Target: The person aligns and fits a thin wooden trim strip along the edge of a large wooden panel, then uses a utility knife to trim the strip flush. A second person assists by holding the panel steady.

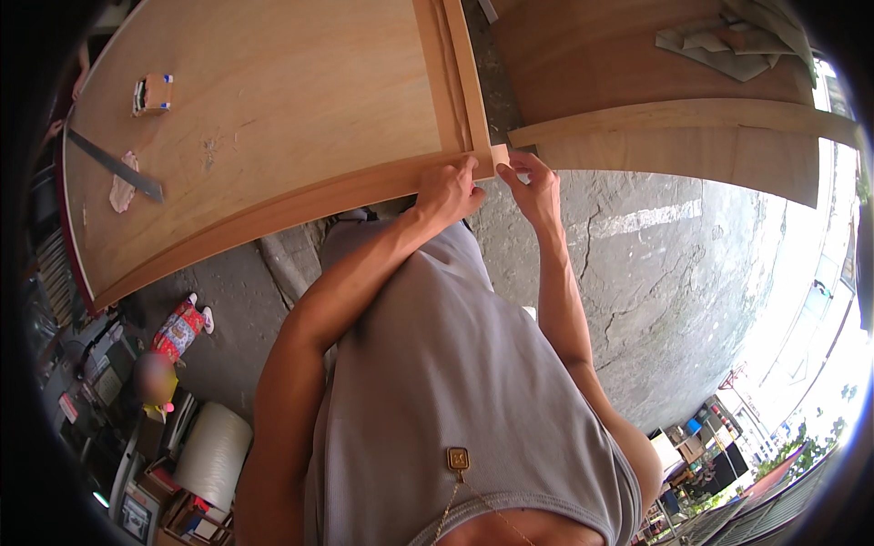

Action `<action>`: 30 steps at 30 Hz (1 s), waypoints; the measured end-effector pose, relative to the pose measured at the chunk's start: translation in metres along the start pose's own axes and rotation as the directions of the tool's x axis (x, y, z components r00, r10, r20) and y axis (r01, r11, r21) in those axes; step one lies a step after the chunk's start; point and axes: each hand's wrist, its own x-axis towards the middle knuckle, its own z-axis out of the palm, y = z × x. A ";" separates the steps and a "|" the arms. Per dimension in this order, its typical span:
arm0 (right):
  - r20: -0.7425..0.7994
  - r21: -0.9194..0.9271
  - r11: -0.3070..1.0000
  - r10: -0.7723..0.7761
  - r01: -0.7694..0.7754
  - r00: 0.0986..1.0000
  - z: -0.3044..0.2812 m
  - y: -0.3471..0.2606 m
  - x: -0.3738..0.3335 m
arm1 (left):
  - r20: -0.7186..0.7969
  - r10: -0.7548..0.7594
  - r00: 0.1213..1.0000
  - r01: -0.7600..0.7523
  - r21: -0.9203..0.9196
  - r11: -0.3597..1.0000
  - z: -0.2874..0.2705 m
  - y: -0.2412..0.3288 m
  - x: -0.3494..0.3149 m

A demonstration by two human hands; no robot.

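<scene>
A large plywood panel (309, 91) with raised wooden strips along its edges lies in front of me. At its near right corner my left hand (444, 196) is closed over the near edge strip (337, 198), fingers curled and thumb at the outer side. Just right of it, my right hand (535, 187) has thumb and fingers closed at a small pale rectangular piece (500, 156) against the corner's end. What that piece is made of I cannot make out. A second strip (460, 77) runs away from me along the panel's right side.
A handsaw (116, 166), a crumpled pinkish scrap (124, 187) and a small box (153, 94) lie on the panel's left part. Right of it are another board (583, 64) and a long curved-looking plank (674, 136). A small person (177, 332) stands at lower left, near a plastic-wrap roll (214, 455).
</scene>
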 end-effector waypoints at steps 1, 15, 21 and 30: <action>-0.002 -0.008 0.999 -0.034 0.034 0.999 0.003 0.000 0.003 | 0.001 -0.011 1.000 0.011 -0.005 1.000 0.001 0.001 0.001; 0.000 -0.343 0.857 -0.409 0.384 0.913 0.038 -0.009 0.018 | -0.103 0.165 0.981 -0.165 0.004 0.986 -0.021 -0.024 -0.037; 0.104 -0.323 0.897 -0.282 0.301 0.954 0.036 -0.021 0.024 | -0.002 0.077 0.997 -0.076 0.167 0.983 -0.046 -0.026 -0.055; 0.008 -0.329 0.868 -0.391 0.372 0.920 0.042 -0.020 0.024 | -0.014 0.199 0.980 -0.192 0.204 0.960 -0.060 -0.052 -0.077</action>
